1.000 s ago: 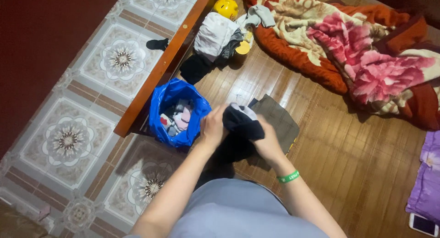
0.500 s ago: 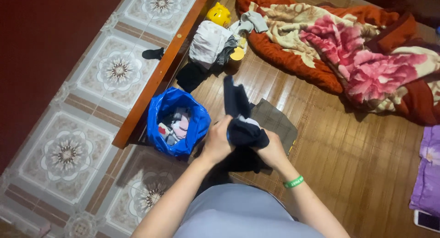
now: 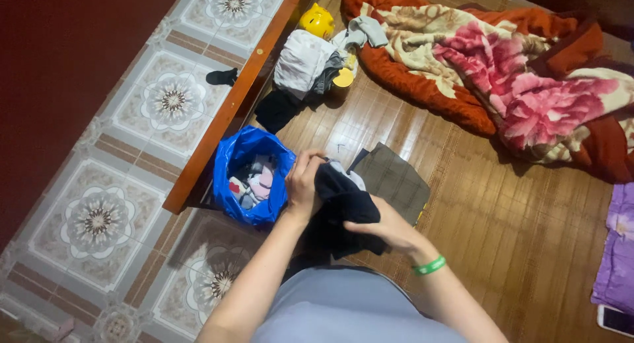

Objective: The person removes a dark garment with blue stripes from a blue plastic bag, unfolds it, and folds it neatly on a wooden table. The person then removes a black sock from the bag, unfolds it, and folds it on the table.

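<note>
The left hand (image 3: 304, 182) is curled shut on the top of a dark cloth (image 3: 343, 201). The right hand (image 3: 386, 227) holds the same cloth from below, fingers bent around its near edge. The cloth is soft and bunched up, black with a bit of white showing at the top. It sits between the two hands, just above the person's lap. A green band (image 3: 429, 266) goes round the right wrist.

Just left of the left hand is a blue bag (image 3: 246, 145). It is shiny plastic, open at the top and crinkly, with small pink, white and grey clothes inside. A flat brown cloth (image 3: 395, 179) lies on the floor just right of the hands.

Half a second ago a long dark part of the cloth stuck up above the hands. Now it is down and the cloth is one lump. The right hand has moved lower and nearer.

The floor (image 3: 502, 217) here is shiny wood strips. A long wood rail (image 3: 228, 105) runs past the bag, and left of it are tiles (image 3: 165, 98) with flower shapes. Far off lies a pile of clothes (image 3: 304, 62), white and dark, by a round yellow toy (image 3: 318, 20). A small black sock (image 3: 221, 76) lies on the tiles. To the far right is a fluffy blanket (image 3: 502, 72), orange with big pink flowers. At the right edge are a purple cloth (image 3: 617, 264) and a phone (image 3: 617, 320).
</note>
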